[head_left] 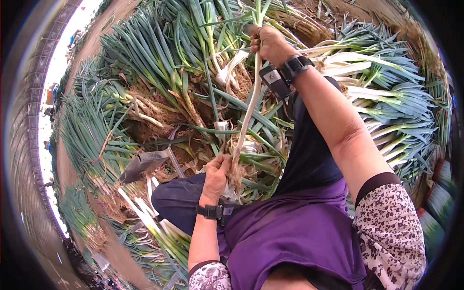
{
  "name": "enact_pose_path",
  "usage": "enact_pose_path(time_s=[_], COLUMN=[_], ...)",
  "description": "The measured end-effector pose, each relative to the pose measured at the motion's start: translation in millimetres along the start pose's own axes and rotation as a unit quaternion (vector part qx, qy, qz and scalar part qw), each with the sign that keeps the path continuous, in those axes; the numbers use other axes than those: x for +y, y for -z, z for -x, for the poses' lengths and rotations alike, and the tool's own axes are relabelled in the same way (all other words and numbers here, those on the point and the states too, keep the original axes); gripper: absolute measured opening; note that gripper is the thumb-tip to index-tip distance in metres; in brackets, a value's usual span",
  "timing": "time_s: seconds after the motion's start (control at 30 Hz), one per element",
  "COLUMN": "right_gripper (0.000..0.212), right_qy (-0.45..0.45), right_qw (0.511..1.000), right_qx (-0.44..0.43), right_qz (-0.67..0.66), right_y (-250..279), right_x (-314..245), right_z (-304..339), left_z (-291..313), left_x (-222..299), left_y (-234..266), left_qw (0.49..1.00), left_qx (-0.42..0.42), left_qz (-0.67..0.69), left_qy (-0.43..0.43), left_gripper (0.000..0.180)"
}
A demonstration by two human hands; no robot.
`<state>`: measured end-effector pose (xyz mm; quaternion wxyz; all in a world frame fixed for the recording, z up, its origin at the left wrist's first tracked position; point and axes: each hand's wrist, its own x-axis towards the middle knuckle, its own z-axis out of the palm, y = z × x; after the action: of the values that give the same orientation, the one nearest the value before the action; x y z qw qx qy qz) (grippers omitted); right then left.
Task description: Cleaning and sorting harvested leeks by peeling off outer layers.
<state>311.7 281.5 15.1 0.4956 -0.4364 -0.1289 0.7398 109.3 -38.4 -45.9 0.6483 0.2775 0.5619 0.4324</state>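
Note:
A long green onion (249,111) stretches slantwise in front of me, its white stem running down to a rooty end. My right hand (273,46) is closed round its upper part, just below where the leaves fork. Lower and to the left, my left hand (216,176) pinches at the stem's root end, thumb and fingers pressed together. Loose peeled skins and leaves (253,145) lie behind and beside the root end. Dark straps sit on both wrists, and a small black box (274,83) hangs by the right one.
Uncleaned green onions with earthy roots (145,53) are heaped at the far left. Cleaned, white-stemmed ones (386,96) lie in rows on the right. Several pale stems (140,208) rest beside my left knee. A dark metal blade (145,165) stands left of my left hand.

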Motion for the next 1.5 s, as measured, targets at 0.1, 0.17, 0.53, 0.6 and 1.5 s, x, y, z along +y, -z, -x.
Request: enact_pose_path(time_s=[0.1,0.17,0.53,0.6,1.5], right_gripper=[0.02,0.018,0.016,0.014,0.018], right_qy=[0.026,-0.038,0.026,0.045,0.111], right_qw=[0.999,0.992,0.993,0.993,0.981], right_qx=[-0.02,-0.091,-0.094,-0.089,-0.157], right_qz=[-0.008,-0.081,-0.072,-0.066,0.017], right_y=[-1.8,-0.6,-6.7,-5.8,-30.1], right_x=[9.4,8.9,9.0,8.3,37.6], right_z=[-5.5,-4.1,9.8,11.7,38.1], left_z=[4.4,2.0,27.7,-5.8,-66.0], left_x=[1.6,3.6,6.4,16.3,53.6], left_y=[-4.4,-6.8,-6.0,-5.6,-72.5], left_qw=[0.995,0.994,0.852,0.877,0.912], left_qx=[0.031,0.022,0.118,0.168,0.205], left_qz=[-0.085,-0.085,-0.507,-0.414,-0.23], left_qy=[-0.035,-0.061,-0.056,-0.179,-0.27], left_gripper=[0.022,0.029,0.024,0.032,0.017])
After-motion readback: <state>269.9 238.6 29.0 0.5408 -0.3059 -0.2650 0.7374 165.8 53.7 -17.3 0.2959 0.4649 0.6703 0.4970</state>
